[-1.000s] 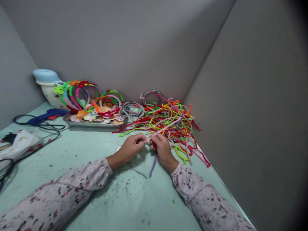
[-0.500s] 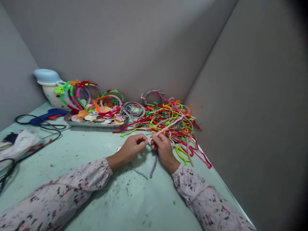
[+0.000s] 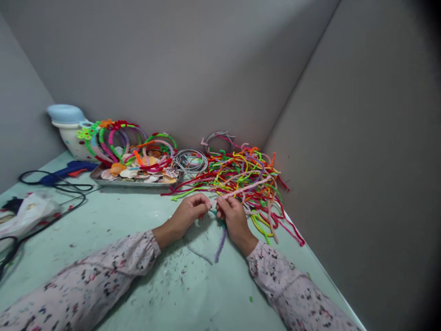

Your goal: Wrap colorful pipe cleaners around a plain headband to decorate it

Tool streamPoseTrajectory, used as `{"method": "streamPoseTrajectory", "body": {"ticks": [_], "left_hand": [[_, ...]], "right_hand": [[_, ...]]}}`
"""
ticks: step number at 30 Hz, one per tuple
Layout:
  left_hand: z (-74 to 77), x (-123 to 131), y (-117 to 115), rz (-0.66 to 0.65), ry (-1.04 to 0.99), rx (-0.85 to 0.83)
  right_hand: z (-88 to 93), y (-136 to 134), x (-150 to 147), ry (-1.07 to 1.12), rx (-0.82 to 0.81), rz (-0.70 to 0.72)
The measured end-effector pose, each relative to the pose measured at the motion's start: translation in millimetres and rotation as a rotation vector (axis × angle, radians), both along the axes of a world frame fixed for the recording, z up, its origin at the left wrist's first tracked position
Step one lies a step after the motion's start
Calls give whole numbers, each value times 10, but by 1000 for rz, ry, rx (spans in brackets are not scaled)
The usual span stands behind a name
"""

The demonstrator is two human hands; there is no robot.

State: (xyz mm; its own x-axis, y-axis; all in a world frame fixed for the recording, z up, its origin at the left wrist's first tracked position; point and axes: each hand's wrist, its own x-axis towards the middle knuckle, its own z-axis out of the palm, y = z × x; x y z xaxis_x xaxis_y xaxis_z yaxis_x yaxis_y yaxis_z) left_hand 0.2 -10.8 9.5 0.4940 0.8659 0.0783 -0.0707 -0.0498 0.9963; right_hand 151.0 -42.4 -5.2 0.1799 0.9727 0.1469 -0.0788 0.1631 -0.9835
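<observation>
The left hand (image 3: 188, 214) is pinching with thumb and forefinger at the near end of a fuzzy pale pink pipe cleaner (image 3: 253, 185), and the right hand (image 3: 234, 219) is gripping the same strand just beside it, fingers curling inward. The pink strand is lying between the fingertips of both hands over the middle of the table, and its long, soft free end is stretching away across a tangled heap of pipe cleaners (image 3: 234, 172). Below the right hand a furry purple strip (image 3: 221, 246) is hanging in a gentle curve, with a teal stretch showing above it; how these are joining is hidden by the fingers. A thin grey cord (image 3: 198, 252) is trailing in a bend under the left wrist. Behind the hands, a shallow, shiny metal tray (image 3: 138, 185) is holding smooth, fan-shaped shells (image 3: 129, 172), while round, plush-wrapped hoops (image 3: 119, 138) are standing above them in bright bands. Slim grey rings (image 3: 191, 161) are lying between tray and heap. To the left, a spotted pot (image 3: 74, 140) with a rounded blue lid is leaning, and a crumpled, filmy bag (image 3: 37, 209) is sitting beside a looping black cable (image 3: 81, 198) on the pale green, speckled table (image 3: 193, 299).
</observation>
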Motion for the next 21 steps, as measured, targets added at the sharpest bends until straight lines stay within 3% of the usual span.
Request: {"method": "streamPoseTrajectory", "body": {"ticks": [4, 9, 17, 19, 21], "left_hand": [[16, 11, -9, 26, 97, 49], [55, -6, -35, 68, 319, 266], [367, -31, 50, 7, 869, 997], [412, 0, 106, -22, 910, 1046], [406, 41, 180, -37, 855, 990]], "right_hand": [[55, -13, -23, 18, -30, -5], [94, -35, -35, 5, -37, 12], [73, -48, -46, 12, -37, -19], [59, -36, -32, 19, -36, -51], [37, -7, -1, 52, -45, -89]]}}
